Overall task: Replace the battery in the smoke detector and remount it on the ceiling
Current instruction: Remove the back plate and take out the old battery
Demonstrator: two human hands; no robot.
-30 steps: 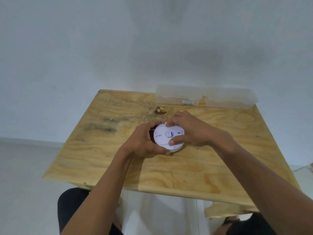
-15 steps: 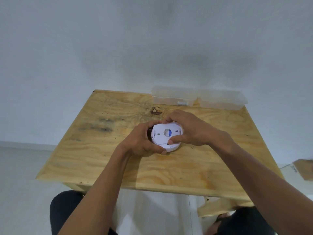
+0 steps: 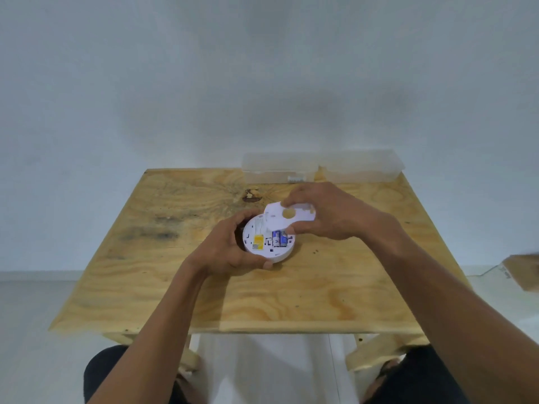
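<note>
Plywood tabletop (image 3: 163, 287) carries the round smoke detector (image 3: 267, 243), back face up, batteries (image 3: 279, 238) exposed, clasped by the left hand (image 3: 230, 246) fingers; right hand (image 3: 326, 212) fingers pinch its mounting plate (image 3: 287, 217), tilted just above.

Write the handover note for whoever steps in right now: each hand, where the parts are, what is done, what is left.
Left hand grips the smoke detector by its rim, back side up, low over the wooden table.
Right hand holds the white cover plate, lifted and tilted over the detector.
Done: the cover is off and the batteries are exposed, still in their slot.
Left: take out the old batteries, fit new ones, close the cover, remount on the ceiling.
Clear plastic boxes stand at the table's far edge; contents unclear.
</note>
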